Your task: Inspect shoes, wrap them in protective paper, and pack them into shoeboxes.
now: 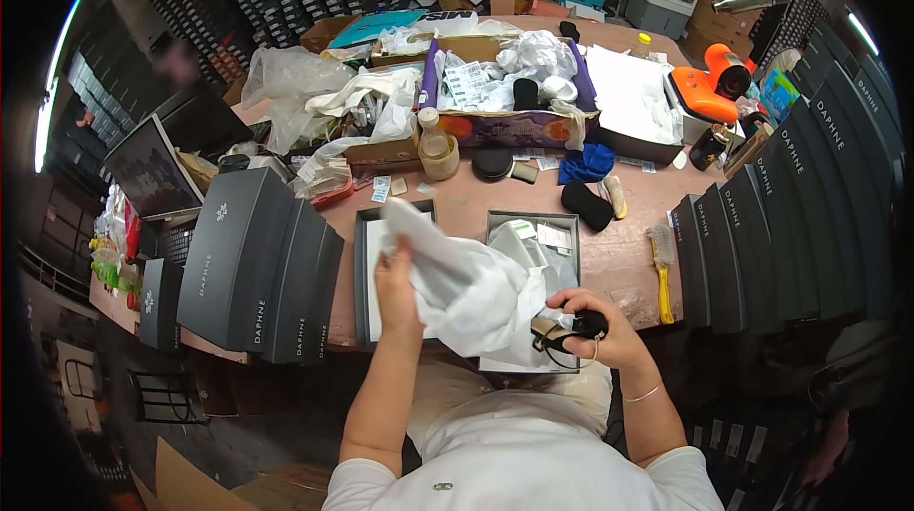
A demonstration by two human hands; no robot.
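My left hand [397,294] is closed on a sheet of white tissue paper [471,290], which spreads crumpled between my hands. In my right hand [614,335] is a dark shoe [583,324] with a beige part and thin straps hanging below it; my fingers hide much of its shape. Under the paper stands an open grey shoebox [577,259] with more white wrapping and a small printed card inside. To its left lies another open grey box part [367,225], pale inside and partly covered by my left hand and the paper.
Dark shoeboxes [243,263] stand at left, with a longer row [762,225] at right. A yellow-handled brush [662,273] lies near the right row. Farther back are a liquid bottle [438,147], a purple carton [514,125] of paper, and an orange tape dispenser [705,92].
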